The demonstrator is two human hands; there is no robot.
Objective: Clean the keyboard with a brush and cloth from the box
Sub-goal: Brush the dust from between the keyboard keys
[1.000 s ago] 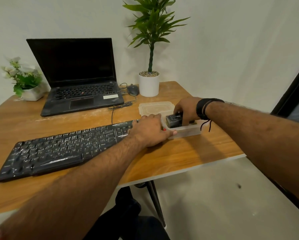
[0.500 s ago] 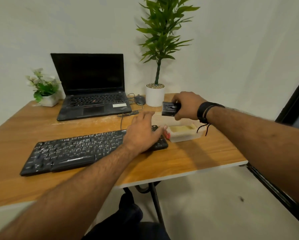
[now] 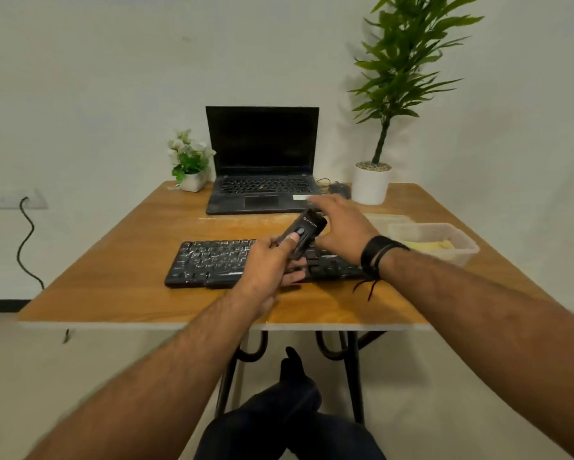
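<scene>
A black keyboard (image 3: 212,262) lies in the middle of the wooden table (image 3: 146,293). My left hand (image 3: 269,267) grips a small black brush tool (image 3: 304,232) above the keyboard's right half, thumb on its top. Just right of the tool hovers my right hand (image 3: 342,227), fingers spread and holding nothing. A clear plastic box (image 3: 458,244) with a yellow cloth (image 3: 428,244) inside stands at the table's right side.
A black laptop (image 3: 262,167) stands open at the back, with a mouse (image 3: 340,189) beside it. A white pot with a tall plant (image 3: 370,184) is back right, a small flower pot (image 3: 191,180) back left. The box's lid (image 3: 385,219) lies behind the box.
The black brush tool passed from my right hand to my left hand and came over the keyboard. My right hand let go and spread. The camera view shifted right and back.
</scene>
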